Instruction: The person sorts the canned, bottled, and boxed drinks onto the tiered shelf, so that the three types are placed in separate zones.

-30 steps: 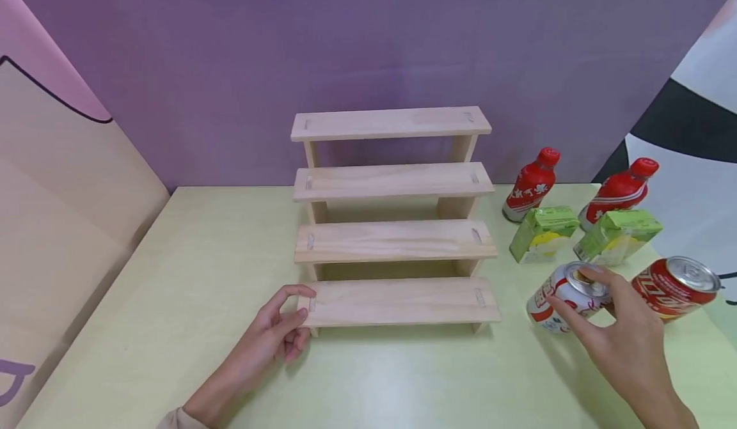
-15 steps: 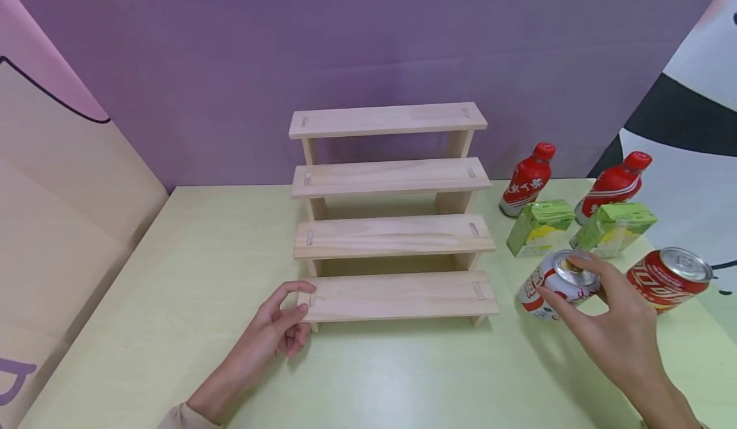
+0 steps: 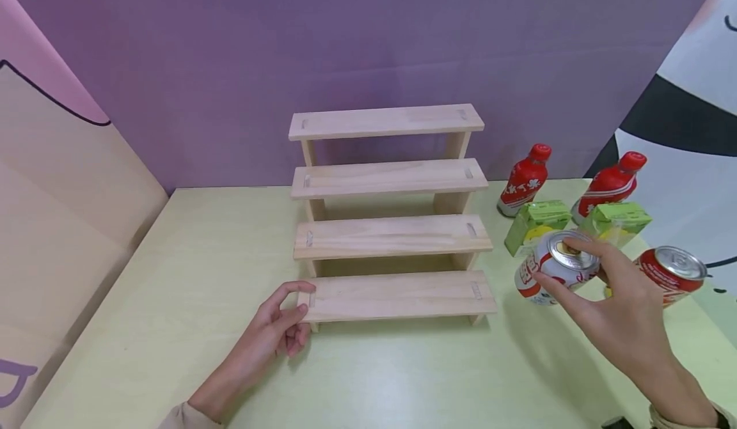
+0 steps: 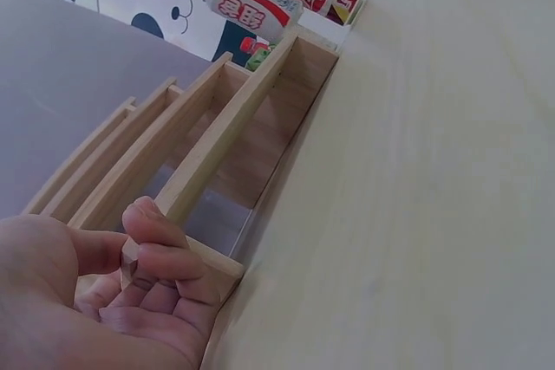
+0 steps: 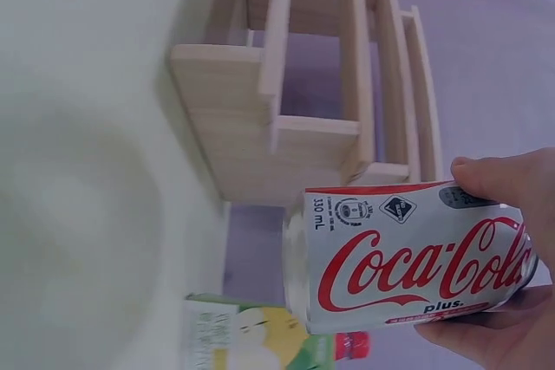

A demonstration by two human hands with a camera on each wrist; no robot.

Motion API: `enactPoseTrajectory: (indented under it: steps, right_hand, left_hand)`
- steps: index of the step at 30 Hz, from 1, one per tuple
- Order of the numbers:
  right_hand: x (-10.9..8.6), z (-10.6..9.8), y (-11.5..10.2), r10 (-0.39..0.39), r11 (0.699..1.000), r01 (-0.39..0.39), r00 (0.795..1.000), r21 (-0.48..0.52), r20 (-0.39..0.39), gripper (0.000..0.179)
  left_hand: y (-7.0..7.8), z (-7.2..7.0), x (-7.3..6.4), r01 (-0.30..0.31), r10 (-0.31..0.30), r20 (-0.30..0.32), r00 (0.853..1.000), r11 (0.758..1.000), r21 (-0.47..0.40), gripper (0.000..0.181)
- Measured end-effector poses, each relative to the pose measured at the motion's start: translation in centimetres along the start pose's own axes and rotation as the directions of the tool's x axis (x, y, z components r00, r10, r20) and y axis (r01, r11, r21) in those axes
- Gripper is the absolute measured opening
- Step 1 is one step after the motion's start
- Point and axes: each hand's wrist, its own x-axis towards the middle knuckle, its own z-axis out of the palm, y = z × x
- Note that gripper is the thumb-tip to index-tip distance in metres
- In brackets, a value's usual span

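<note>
My right hand [image 3: 618, 314] grips a white and red Coca-Cola Plus can [image 3: 555, 272] near its top, thumb on one side and fingers on the other. The right wrist view shows the can [image 5: 408, 253] from the side, raised off the table beside the shelf. My left hand [image 3: 276, 323] pinches the left end of the lowest board of a four-tier wooden step shelf [image 3: 397, 298]. In the left wrist view the thumb and fingers of the left hand [image 4: 147, 283] close round that board's corner. All the shelf's boards are bare.
Right of the shelf stand two red bottles [image 3: 524, 183] at the back, two green juice boxes [image 3: 535, 221] before them, and a red can [image 3: 673, 272] partly behind my right hand. A purple wall [image 3: 380, 45] rises behind the shelf. A small black object [image 3: 617, 423] shows at the bottom edge.
My right hand has lifted the white can off the table and moved it slightly left and away from me. My left hand keeps its hold on the shelf. The view has shifted slightly.
</note>
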Motion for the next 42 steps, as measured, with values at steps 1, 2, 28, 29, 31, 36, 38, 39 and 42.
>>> enactPoseTrajectory:
  steps: [1, 2, 28, 29, 31, 36, 38, 39, 42]
  right_hand:
    - [0.4, 0.0, -0.1, -0.017, 1.0, 0.017, 1.0, 0.006, -0.007, 0.077]
    - [0.7, -0.1, -0.2, -0.029, 0.999, 0.029, 1.0, 0.013, -0.009, 0.077]
    - [7.2, 0.7, -5.3, -0.257, 0.956, 0.251, 0.966, 0.153, 0.022, 0.064]
    - [7.6, 0.6, -5.5, -0.27, 0.953, 0.264, 0.963, 0.15, 0.021, 0.068]
    - [8.3, 0.3, -5.7, -0.291, 0.948, 0.287, 0.957, 0.138, 0.013, 0.075]
    - [10.2, -0.2, -6.5, -0.327, 0.933, 0.322, 0.945, 0.161, 0.005, 0.077]
    - [10.8, -0.2, -6.9, -0.328, 0.929, 0.32, 0.945, 0.183, 0.012, 0.077]
    - [11.1, -0.1, -7.1, -0.328, 0.928, 0.319, 0.945, 0.195, 0.015, 0.077]
    - [11.9, 0.1, -7.7, -0.33, 0.92, 0.316, 0.944, 0.231, 0.024, 0.077]
  left_hand:
    - [0.1, 0.0, 0.1, -0.004, 0.004, -0.001, 1.0, 1.0, -0.002, 0.037]
    - [0.2, -0.1, 0.2, -0.009, 0.009, -0.003, 1.0, 1.0, -0.003, 0.037]
    - [-0.1, 0.1, 0.7, -0.017, 0.019, 0.044, 0.999, 0.999, -0.043, 0.042]
    - [-0.1, 0.2, 0.7, -0.016, 0.017, 0.043, 0.999, 0.999, -0.043, 0.042]
    - [-0.2, 0.4, 0.8, -0.012, 0.013, 0.045, 0.999, 0.999, -0.042, 0.042]
    - [-0.1, 0.5, 0.8, -0.006, 0.007, 0.024, 1.0, 0.999, -0.045, 0.041]
    - [0.0, 0.5, 0.8, -0.007, 0.008, 0.017, 1.0, 0.999, -0.043, 0.041]
    - [0.0, 0.5, 0.8, -0.008, 0.009, 0.016, 1.0, 0.999, -0.042, 0.041]
    - [0.0, 0.5, 0.9, -0.011, 0.012, 0.019, 1.0, 0.999, -0.04, 0.041]
